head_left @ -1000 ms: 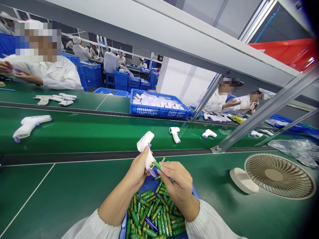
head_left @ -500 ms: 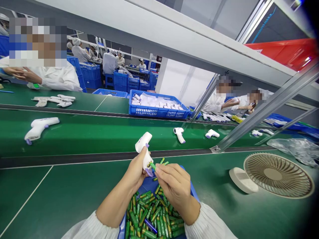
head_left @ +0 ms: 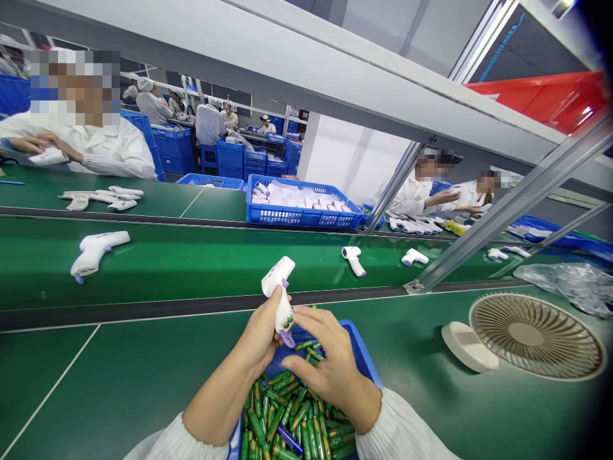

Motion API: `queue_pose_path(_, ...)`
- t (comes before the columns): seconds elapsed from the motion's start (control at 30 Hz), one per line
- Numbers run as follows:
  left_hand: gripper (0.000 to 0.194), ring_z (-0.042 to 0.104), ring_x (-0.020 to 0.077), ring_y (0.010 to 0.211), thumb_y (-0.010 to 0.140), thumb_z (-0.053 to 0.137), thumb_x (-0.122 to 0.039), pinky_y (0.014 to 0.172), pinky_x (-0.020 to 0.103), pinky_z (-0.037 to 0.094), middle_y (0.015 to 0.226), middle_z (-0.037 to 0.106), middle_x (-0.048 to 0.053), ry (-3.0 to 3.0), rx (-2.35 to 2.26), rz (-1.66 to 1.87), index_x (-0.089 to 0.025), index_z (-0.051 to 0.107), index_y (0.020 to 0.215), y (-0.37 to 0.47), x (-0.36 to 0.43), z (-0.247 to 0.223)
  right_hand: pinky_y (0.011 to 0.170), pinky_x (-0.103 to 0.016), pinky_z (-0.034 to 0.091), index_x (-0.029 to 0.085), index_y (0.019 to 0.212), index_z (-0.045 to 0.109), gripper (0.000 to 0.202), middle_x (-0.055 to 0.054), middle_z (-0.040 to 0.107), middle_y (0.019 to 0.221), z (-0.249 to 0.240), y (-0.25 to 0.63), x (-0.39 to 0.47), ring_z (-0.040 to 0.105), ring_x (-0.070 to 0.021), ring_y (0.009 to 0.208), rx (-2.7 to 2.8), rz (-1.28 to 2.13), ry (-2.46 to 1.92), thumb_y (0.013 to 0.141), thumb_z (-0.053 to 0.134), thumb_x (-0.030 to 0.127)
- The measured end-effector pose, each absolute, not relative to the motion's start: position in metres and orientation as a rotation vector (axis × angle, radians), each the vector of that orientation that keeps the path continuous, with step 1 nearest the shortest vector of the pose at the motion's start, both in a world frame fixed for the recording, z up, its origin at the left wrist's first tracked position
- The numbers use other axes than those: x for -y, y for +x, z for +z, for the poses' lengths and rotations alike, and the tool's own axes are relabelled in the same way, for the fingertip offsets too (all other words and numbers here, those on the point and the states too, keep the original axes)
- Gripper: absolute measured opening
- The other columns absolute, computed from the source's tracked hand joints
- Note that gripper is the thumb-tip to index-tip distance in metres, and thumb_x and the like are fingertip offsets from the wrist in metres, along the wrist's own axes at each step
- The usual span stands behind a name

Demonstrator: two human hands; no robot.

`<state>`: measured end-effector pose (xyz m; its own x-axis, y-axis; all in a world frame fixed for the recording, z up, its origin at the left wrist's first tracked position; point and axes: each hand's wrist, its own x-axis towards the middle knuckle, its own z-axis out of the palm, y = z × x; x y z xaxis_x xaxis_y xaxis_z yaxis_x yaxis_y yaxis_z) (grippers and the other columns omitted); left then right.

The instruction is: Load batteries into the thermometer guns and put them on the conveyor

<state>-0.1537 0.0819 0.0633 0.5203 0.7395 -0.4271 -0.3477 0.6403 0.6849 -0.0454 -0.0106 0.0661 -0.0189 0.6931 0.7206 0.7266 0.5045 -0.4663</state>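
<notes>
My left hand (head_left: 262,332) grips a white infrared thermometer (head_left: 278,281) by its handle, tilted over the work surface. Its purple battery cap (head_left: 287,338) hangs open at the handle's end, and battery ends show inside the opening. My right hand (head_left: 330,351) is beside that opening with thumb and fingers apart and nothing visible between them. Below both hands is a blue bin (head_left: 366,358) full of green batteries (head_left: 306,415), with one blue battery (head_left: 290,439) among them.
Several thermometers, including one at left (head_left: 98,252) and one at centre (head_left: 354,260), lie on the green conveyor (head_left: 191,268). A blue crate (head_left: 301,217) stands beyond it. To the right are a fan (head_left: 531,335) and a slanting metal post (head_left: 479,217). Co-workers sit across.
My right hand has let go of the green battery, which now sits in the thermometer's handle, and its fingers have spread. Thermometers on the conveyor have shifted right.
</notes>
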Motion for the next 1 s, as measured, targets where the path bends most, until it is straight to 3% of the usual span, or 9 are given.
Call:
queue_pose_path(0.13, 0.052, 0.032, 0.0053, 0.037, 0.075, 0.066, -0.06, 0.036, 0.017, 0.024, 0.049, 0.043, -0.005, 0.637, -0.716, 0.66, -0.013, 0.057, 0.094, -0.154, -0.08, 0.064, 0.083, -0.036, 0.052, 0.027, 0.107, 0.068, 0.023, -0.004, 0.07, 0.104, 0.063, -0.047, 0.004, 0.065, -0.0207, 0.096, 1.561, 0.067, -1.201, 0.09, 0.063, 0.014)
queue_pose_path(0.3, 0.044, 0.03, 0.0045, 0.039, 0.075, 0.068, -0.055, 0.036, 0.017, 0.025, 0.051, 0.042, -0.005, 0.665, -0.674, 0.647, -0.015, 0.051, 0.082, -0.152, -0.074, 0.064, 0.082, -0.035, 0.053, 0.025, 0.092, 0.073, 0.016, -0.004, 0.07, 0.1, 0.06, -0.048, -0.001, 0.066, -0.0205, 0.093, 1.367, 0.343, -1.164, 0.086, 0.065, 0.013)
queue_pose_path(0.4, 0.043, 0.032, 0.0055, 0.04, 0.078, 0.064, -0.056, 0.038, 0.018, 0.023, 0.055, 0.042, -0.005, 0.696, -0.677, 0.625, -0.015, 0.051, 0.085, -0.151, -0.071, 0.065, 0.085, -0.037, 0.052, 0.024, 0.087, 0.072, 0.013, -0.005, 0.069, 0.105, 0.055, -0.047, 0.0, 0.066, -0.0212, 0.096, 1.341, 0.384, -1.149, 0.086, 0.065, 0.013)
queue_pose_path(0.57, 0.038, 0.049, 0.0154, 0.055, 0.08, 0.059, -0.054, 0.05, 0.024, 0.031, 0.066, 0.053, 0.001, 1.235, -0.935, 0.722, -0.018, 0.053, 0.093, -0.162, -0.087, 0.072, 0.079, -0.034, 0.053, 0.023, 0.094, 0.072, 0.011, -0.007, 0.068, 0.104, 0.05, -0.043, 0.002, 0.065, -0.0211, 0.093, 1.44, 0.211, -1.256, 0.088, 0.063, 0.018)
queue_pose_path(0.67, 0.03, 0.057, 0.0244, 0.068, 0.077, 0.065, -0.045, 0.061, 0.028, 0.033, 0.072, 0.059, 0.007, 1.635, -1.191, 0.842, -0.019, 0.054, 0.088, -0.166, -0.118, 0.071, 0.061, -0.029, 0.051, 0.021, 0.1, 0.07, 0.015, -0.006, 0.068, 0.084, 0.049, -0.044, 0.003, 0.063, -0.018, 0.071, 1.476, 0.131, -1.353, 0.092, 0.057, 0.022)
queue_pose_path(0.77, 0.029, 0.059, 0.0284, 0.069, 0.075, 0.067, -0.042, 0.064, 0.03, 0.033, 0.068, 0.059, 0.008, 1.802, -1.352, 0.839, -0.019, 0.053, 0.089, -0.159, -0.164, 0.059, 0.051, -0.027, 0.047, 0.02, 0.097, 0.069, 0.016, -0.003, 0.067, 0.073, 0.044, -0.046, 0.005, 0.059, -0.0152, 0.054, 1.541, 0.159, -1.402, 0.093, 0.055, 0.024)
queue_pose_path(0.87, 0.022, 0.06, 0.0292, 0.076, 0.078, 0.065, -0.036, 0.068, 0.031, 0.036, 0.072, 0.061, 0.011, 1.83, -1.421, 0.828, -0.018, 0.054, 0.085, -0.154, -0.213, 0.044, 0.051, -0.026, 0.047, 0.021, 0.099, 0.069, 0.015, -0.003, 0.07, 0.075, 0.038, -0.046, 0.005, 0.061, -0.015, 0.053, 1.583, 0.192, -1.413, 0.093, 0.056, 0.023)
queue_pose_path(1.0, 0.013, 0.053, 0.0333, 0.103, 0.083, 0.058, -0.024, 0.079, 0.034, 0.037, 0.095, 0.06, 0.018, 1.837, -1.595, 0.887, -0.018, 0.048, 0.076, -0.192, -0.262, 0.041, 0.05, -0.025, 0.045, 0.023, 0.102, 0.067, 0.015, -0.001, 0.068, 0.073, 0.036, -0.043, 0.005, 0.059, -0.0143, 0.053, 1.603, 0.25, -1.417, 0.093, 0.055, 0.023)
